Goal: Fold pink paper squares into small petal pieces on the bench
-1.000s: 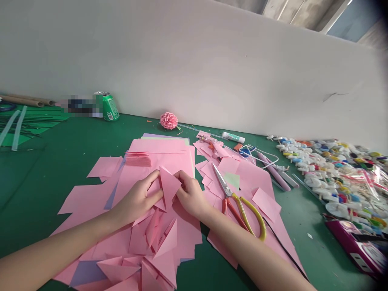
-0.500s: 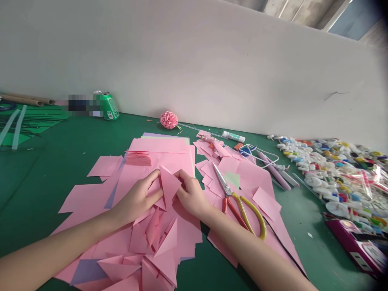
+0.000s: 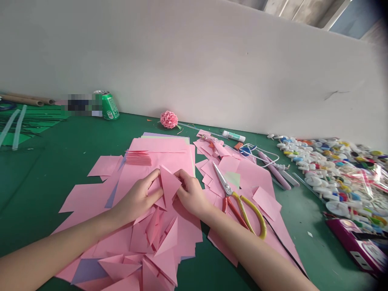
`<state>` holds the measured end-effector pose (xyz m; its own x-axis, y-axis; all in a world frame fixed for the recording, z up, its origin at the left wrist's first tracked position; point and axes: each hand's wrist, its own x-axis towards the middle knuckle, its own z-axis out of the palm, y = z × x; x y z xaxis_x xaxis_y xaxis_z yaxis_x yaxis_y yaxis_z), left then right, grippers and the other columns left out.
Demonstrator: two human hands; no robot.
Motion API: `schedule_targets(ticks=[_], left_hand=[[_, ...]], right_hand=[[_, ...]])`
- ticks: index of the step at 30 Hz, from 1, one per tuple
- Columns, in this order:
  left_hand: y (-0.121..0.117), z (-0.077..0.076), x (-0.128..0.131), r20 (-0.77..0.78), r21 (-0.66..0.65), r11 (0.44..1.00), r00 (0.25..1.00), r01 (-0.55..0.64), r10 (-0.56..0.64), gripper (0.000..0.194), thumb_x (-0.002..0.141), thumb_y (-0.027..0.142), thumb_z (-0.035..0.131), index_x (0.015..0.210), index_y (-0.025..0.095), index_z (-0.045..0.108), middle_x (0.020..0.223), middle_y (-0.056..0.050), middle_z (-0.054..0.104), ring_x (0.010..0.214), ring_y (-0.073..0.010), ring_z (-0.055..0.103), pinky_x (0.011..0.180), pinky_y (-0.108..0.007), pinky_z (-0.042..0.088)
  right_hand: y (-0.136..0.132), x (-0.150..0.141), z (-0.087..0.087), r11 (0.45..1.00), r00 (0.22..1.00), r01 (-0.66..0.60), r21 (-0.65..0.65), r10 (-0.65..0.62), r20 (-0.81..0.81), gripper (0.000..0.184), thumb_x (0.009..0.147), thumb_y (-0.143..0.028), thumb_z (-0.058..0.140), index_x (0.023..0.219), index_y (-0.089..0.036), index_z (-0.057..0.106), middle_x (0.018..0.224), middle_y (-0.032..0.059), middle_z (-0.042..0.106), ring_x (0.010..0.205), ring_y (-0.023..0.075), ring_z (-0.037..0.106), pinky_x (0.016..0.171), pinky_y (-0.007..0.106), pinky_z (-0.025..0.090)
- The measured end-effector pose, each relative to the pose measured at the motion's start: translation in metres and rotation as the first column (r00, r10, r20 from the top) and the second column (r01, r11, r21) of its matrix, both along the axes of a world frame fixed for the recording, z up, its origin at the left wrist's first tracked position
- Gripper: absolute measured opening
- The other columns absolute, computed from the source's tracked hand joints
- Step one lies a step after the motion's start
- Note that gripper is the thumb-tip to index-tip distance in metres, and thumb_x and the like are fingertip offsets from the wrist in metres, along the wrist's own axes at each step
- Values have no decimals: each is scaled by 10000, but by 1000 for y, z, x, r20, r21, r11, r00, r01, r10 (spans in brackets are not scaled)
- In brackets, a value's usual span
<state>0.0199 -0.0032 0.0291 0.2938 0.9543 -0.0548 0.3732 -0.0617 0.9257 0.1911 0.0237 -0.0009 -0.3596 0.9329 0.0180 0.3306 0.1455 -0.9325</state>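
Note:
A folded pink paper triangle (image 3: 169, 185) stands between my two hands over a spread of pink paper sheets (image 3: 157, 161). My left hand (image 3: 138, 198) pinches its left edge with closed fingers. On the other side, my right hand (image 3: 190, 193) grips the right edge, fingers curled. More folded pink triangles (image 3: 157, 238) lie heaped below my wrists. A small stack of pleated pink paper (image 3: 138, 157) sits a little beyond my left hand.
Yellow-handled scissors (image 3: 239, 200) lie right of my right hand on pink scraps. A pink paper ball (image 3: 169, 119), a glue stick (image 3: 233, 136) and a green can (image 3: 108, 106) stand by the wall. Many small colourful parts (image 3: 339, 173) cover the right; the table (image 3: 60, 153) is green.

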Motion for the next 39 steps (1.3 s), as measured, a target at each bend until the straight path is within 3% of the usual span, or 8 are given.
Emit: schedule_targets(ticks=[7, 16, 20, 26, 33, 39], left_hand=[[0, 1, 2, -14, -5, 1000, 1000, -8, 8, 262, 883, 278, 460, 1127, 228, 540, 813, 19, 625, 792, -197, 611, 807, -321, 508], [0, -1, 1, 36, -4, 1000, 999, -12, 12, 258, 890, 318, 470, 1118, 227, 551, 978, -21, 664, 889, -208, 625, 813, -306, 517], [1, -7, 1, 59, 5, 997, 995, -78, 77, 292, 915, 357, 442, 1149, 223, 552, 1006, -37, 673, 952, -223, 621, 852, -319, 511], [2, -14, -4, 30, 45, 984, 984, -175, 174, 341, 933, 390, 445, 1229, 252, 543, 1318, -39, 581, 1224, -245, 528, 1005, -313, 440], [1, -14, -7, -31, 101, 971, 975, -217, 221, 351, 933, 361, 460, 1272, 291, 514, 1414, -14, 504, 1341, -228, 418, 1127, -348, 303], [2, -9, -4, -30, 92, 958, 961, -271, 275, 475, 877, 467, 556, 1312, 299, 466, 1441, -32, 473, 1310, -275, 444, 1096, -398, 341]], right_hand=[[1, 0, -1, 1000, 1000, -1, -1, 1, -11, 79, 809, -207, 437, 832, -209, 513, 637, -32, 593, 590, 133, 569, 560, 222, 404], [0, 0, 2, 1000, 1000, -5, 3, 5, -22, 69, 833, -211, 423, 801, -206, 484, 636, -34, 584, 582, 128, 560, 563, 225, 406], [1, 0, 2, 1000, 1000, 11, 25, -10, -29, 86, 852, -233, 432, 809, -200, 499, 697, -19, 591, 620, 127, 558, 576, 227, 414], [2, -1, -7, 992, 978, 34, -121, -58, -198, 167, 927, -345, 394, 858, -211, 465, 624, -33, 578, 488, 118, 573, 504, 229, 454], [3, 0, -8, 965, 903, 35, -258, -141, -407, 140, 929, -357, 374, 860, -235, 361, 538, -71, 519, 426, 117, 533, 465, 227, 458], [4, 3, 3, 959, 897, 115, -261, -213, -386, 148, 873, -316, 416, 764, -228, 369, 578, -68, 437, 458, 101, 482, 480, 219, 425]])
